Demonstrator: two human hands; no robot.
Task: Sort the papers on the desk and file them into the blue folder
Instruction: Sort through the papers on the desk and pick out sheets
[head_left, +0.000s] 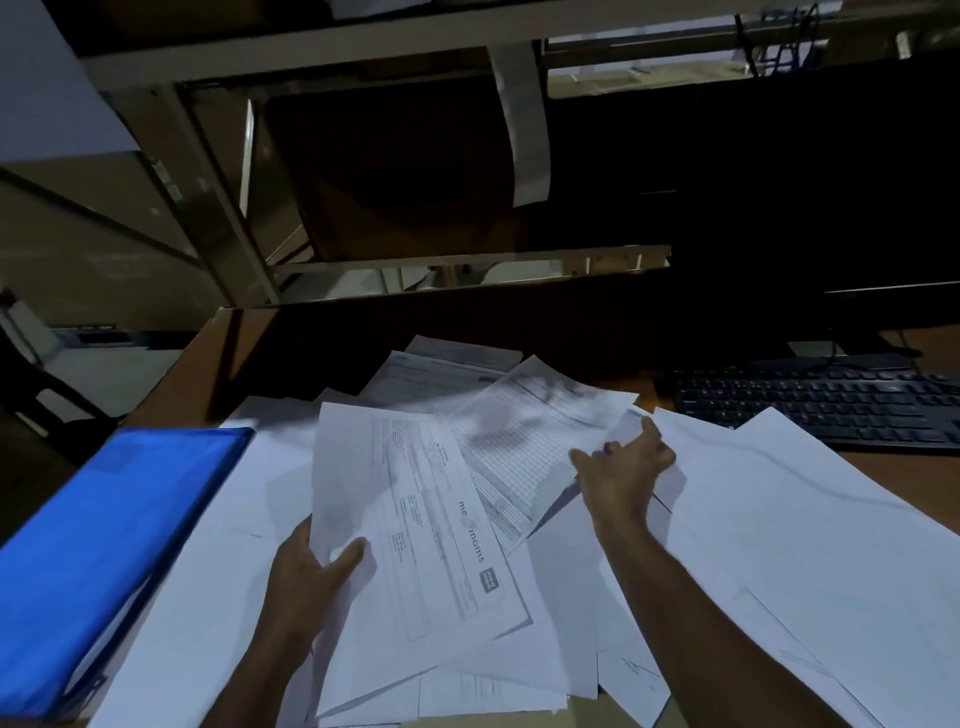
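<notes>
Now the left hand (306, 577) pinches a printed sheet (415, 525) with thumb on top, and the right hand (623, 467) grips another paper's edge (631, 423). Loose papers (779, 519) could slide off the desk (171, 374). One blue folder (98, 551) lies closed at the left. One keyboard (831, 405). Too many papers to count.

Dim, wide-angle bowed edges, dark background, motion blur on upper papers (519, 415).

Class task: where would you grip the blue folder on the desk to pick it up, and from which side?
Grip the blue folder by its long right edge, coming from the right. That edge looks slightly raised above the papers beside it, so fingers may slip underneath. The left hand, nearest, already holds a sheet.
</notes>
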